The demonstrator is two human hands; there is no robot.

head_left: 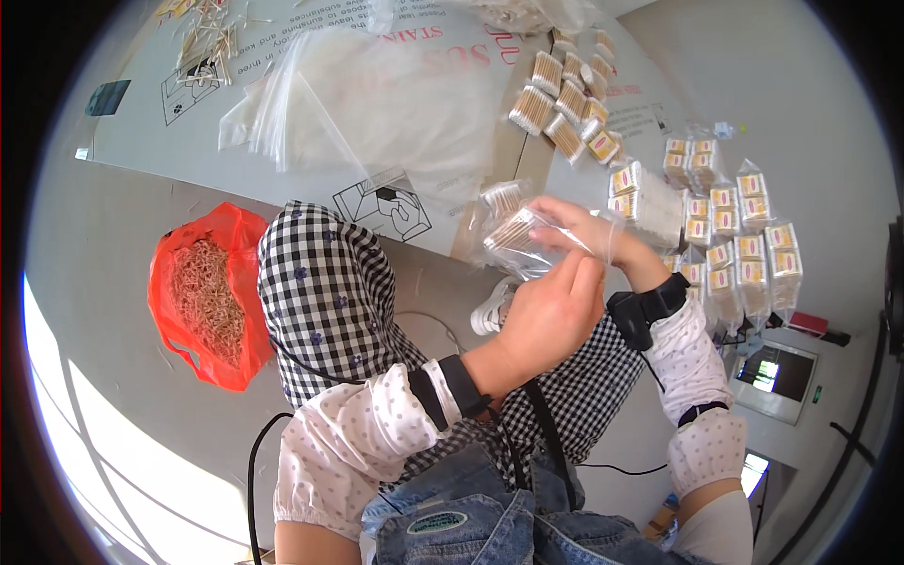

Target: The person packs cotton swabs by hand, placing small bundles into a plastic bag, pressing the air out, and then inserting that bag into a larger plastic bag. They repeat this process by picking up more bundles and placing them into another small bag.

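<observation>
Above my lap, near the table edge, a clear plastic bag (548,260) holds cotton swab bundles (514,233). My right hand (582,232) grips this bag from the far side, with its fingers over the swabs. My left hand (554,311) is closed in a pinch at the bag's near end, its knuckles toward me; the fingertips are partly hidden. Just beyond, another swab bundle (504,197) in clear film lies at the table edge.
Several swab bundles (562,139) lie on the table's right part. Filled, sealed bags (750,268) stand in rows farther right. Flat empty plastic bags (367,104) cover the table's middle, with loose swabs (209,38) at far left. A red bag (247,325) of thin sticks sits on the floor.
</observation>
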